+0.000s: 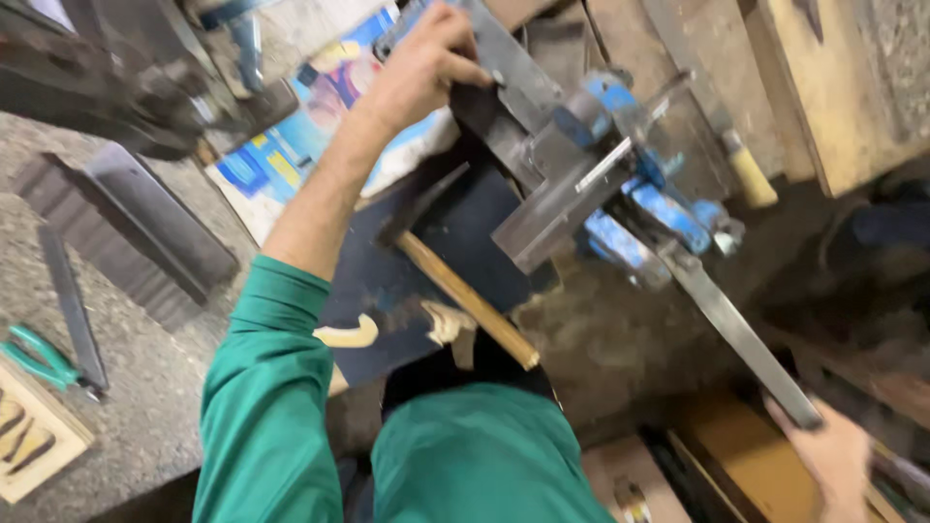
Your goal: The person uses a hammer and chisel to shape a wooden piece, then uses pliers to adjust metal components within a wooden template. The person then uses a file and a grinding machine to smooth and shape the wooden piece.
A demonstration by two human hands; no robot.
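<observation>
My left hand (421,63) at 11 o'clock is clamped on the upper end of a flat steel bar (542,208) held in the blue vise (644,199) at 1 o'clock. My right hand (833,455) at 4 o'clock closes on the vise's long handle (736,334) — hammer (455,276) lies centre.

My left arm wears a green sleeve (266,387) of plain, matte cloth, pushed up so it ends in a soft bunched cuff partway along the forearm, with loose folds running down its length. The same green cloth covers my leg (480,455) below. My left hand (421,68) and right hand (833,460) are bare, without gloves or rings.
</observation>
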